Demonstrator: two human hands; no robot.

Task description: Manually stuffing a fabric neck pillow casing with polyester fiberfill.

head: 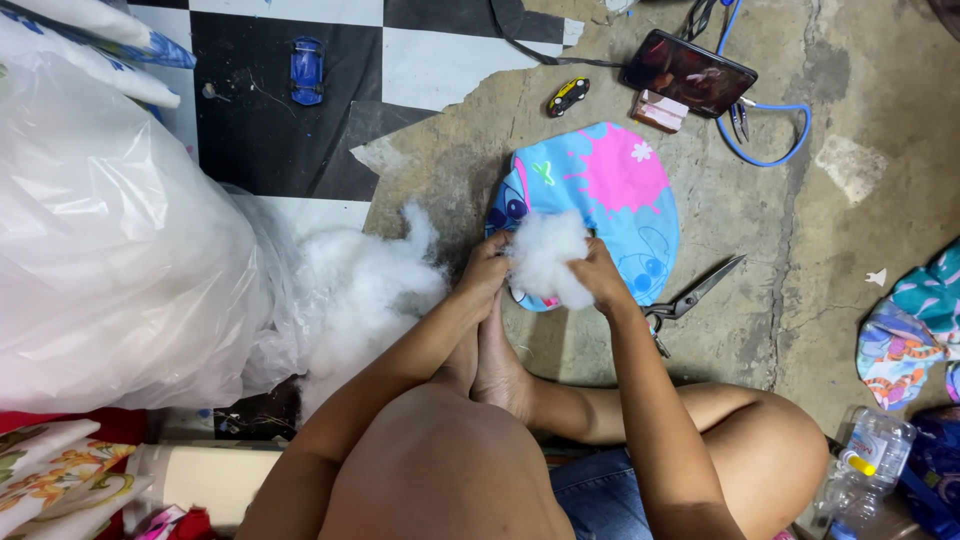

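A clump of white stuffing fibre (546,255) is gripped from both sides, my left hand (484,272) on its left and my right hand (600,275) on its right. It sits at the near edge of a round blue and pink printed cushion cover (610,190) lying on the concrete floor. My bare feet are crossed just below the hands.
A big clear plastic bag (110,240) spills loose white stuffing (360,285) at the left. Scissors (695,295) lie right of my right hand. A phone (688,72), blue cable (760,150), two toy cars (307,70) (567,96), printed fabric (910,330) and a water bottle (862,465) lie around.
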